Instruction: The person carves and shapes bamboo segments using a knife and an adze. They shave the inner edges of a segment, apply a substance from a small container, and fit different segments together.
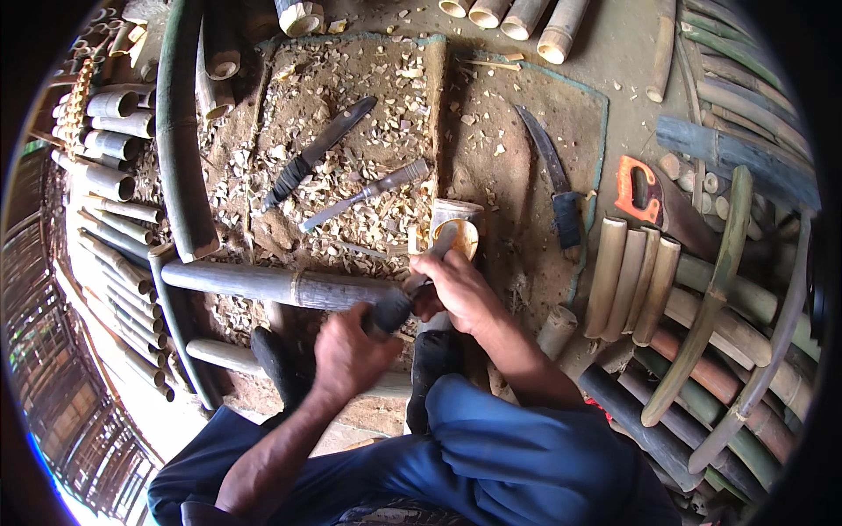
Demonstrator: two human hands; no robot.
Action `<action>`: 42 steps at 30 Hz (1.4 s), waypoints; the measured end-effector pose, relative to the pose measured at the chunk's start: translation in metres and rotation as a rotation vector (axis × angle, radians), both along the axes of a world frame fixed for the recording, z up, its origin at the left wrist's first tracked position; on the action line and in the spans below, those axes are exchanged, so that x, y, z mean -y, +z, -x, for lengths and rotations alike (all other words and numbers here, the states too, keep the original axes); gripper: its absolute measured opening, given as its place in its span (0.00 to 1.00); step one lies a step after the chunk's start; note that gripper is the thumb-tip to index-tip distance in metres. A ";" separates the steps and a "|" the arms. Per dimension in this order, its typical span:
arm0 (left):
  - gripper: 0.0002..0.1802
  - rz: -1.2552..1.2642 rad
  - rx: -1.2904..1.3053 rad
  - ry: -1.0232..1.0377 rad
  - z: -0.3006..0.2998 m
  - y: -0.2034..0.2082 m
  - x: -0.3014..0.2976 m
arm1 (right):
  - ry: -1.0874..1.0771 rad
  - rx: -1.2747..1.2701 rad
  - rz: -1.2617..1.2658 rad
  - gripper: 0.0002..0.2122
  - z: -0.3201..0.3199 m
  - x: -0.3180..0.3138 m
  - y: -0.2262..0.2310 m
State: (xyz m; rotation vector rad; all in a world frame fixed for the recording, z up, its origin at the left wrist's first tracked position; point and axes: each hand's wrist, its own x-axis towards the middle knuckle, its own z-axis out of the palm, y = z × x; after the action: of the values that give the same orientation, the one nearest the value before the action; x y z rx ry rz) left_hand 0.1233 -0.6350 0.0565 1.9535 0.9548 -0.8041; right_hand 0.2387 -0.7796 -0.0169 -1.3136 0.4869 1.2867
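Note:
My left hand (353, 349), slightly blurred, is closed round the dark, rounded grip of a hand tool (391, 310). Further along the same tool, the fingers of my right hand (460, 291) are closed about its shaft. The tool's greyish end (447, 235) lies against the pale, cut face of a short bamboo piece (457, 209), which stands just beyond my right hand. Whether the tool is a knife or a chisel I cannot tell, as my fingers cover its middle. Beside my hands, a thick bamboo pole (281, 284) runs off to the left.
On the chip-strewn mat lie a dark-handled knife (320, 151), a chisel (364, 195) and a curved knife (551, 167). An orange-handled saw (651, 197) rests at the right among split bamboo lengths (702, 333). Cut bamboo tubes (114, 183) are stacked at the left.

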 end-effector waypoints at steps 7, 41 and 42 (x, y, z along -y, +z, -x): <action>0.13 -0.333 0.126 -0.523 -0.095 0.051 -0.036 | -0.447 -0.214 -0.483 0.10 -0.011 0.002 -0.009; 0.06 0.001 0.159 -1.155 -0.060 0.031 0.002 | -0.413 -0.389 -0.438 0.15 0.048 0.042 0.008; 0.06 0.137 0.263 -1.210 -0.054 0.035 0.007 | -0.220 -0.196 -0.332 0.15 0.051 0.058 0.009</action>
State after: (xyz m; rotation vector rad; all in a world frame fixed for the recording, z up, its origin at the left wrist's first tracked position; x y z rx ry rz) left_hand 0.1772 -0.6418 0.0916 2.3378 -0.5484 -1.1324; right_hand 0.1877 -0.8372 -0.0080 -0.8393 0.5134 1.2534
